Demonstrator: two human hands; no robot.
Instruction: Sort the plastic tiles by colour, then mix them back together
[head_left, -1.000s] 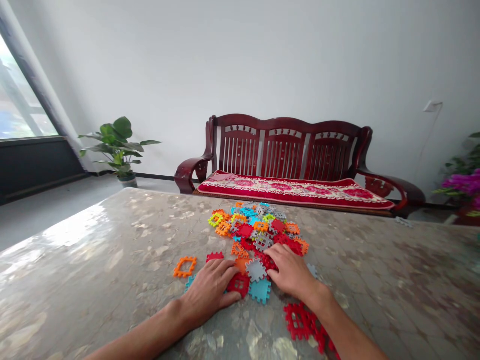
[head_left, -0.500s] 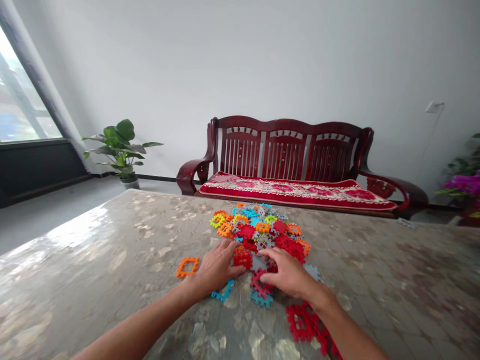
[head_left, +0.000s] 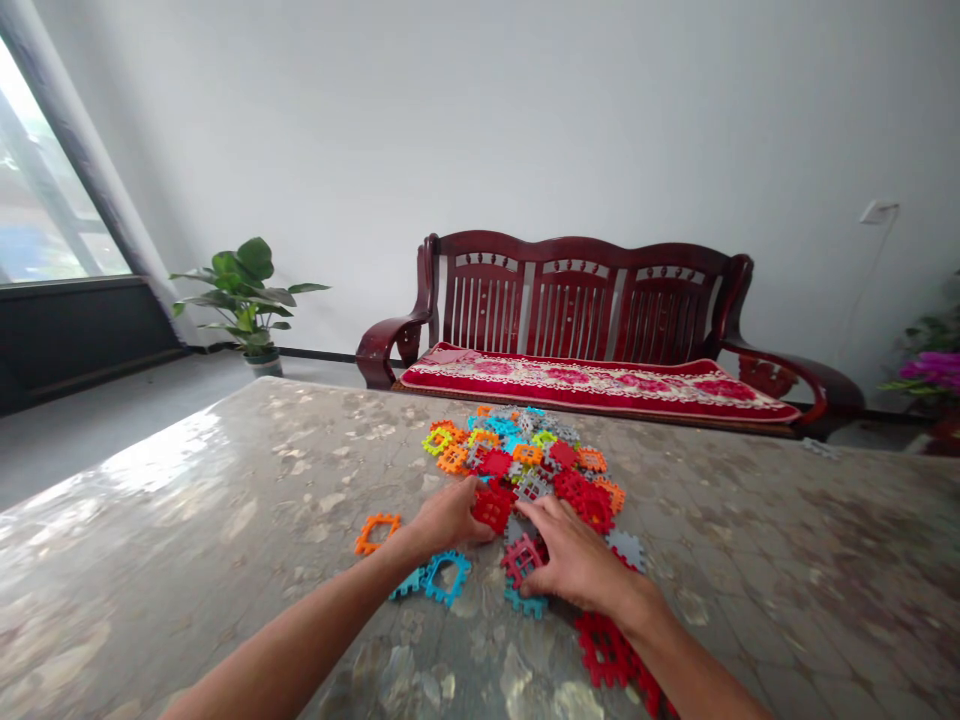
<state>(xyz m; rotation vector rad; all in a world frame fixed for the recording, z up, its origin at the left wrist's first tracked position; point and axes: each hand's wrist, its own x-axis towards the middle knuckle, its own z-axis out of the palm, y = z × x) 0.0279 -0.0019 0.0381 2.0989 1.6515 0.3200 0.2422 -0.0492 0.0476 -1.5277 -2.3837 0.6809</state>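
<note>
My left hand [head_left: 448, 515] is closed on a red interlocking plastic tile [head_left: 493, 506], its thumb at the near edge. To the right, my right hand [head_left: 574, 555] curls over a darker red window-patterned tile [head_left: 523, 560], with the thumb on the tile's lower edge; part of its grip is hidden. Beneath that tile, a teal tile [head_left: 526, 604] pokes out. Between my hands lies a grey tile [head_left: 516, 528]. Just beyond them rises a heap of mixed tiles, among them a grey window tile [head_left: 533, 486] and an orange one [head_left: 527, 455].
Left of the heap are an orange frame tile [head_left: 377, 534] and a blue tile with a round hole [head_left: 446, 578]. Several red tiles [head_left: 604, 650] lie partly under my right forearm. A patterned cloth covers the table [head_left: 247, 500]. Behind it stands a wooden bench [head_left: 570, 300].
My left hand has drawn slightly back and closed on the red tile, which is now tilted. More of the blue tiles shows beside my left wrist. The darker red tile under my right hand has shifted slightly.
</note>
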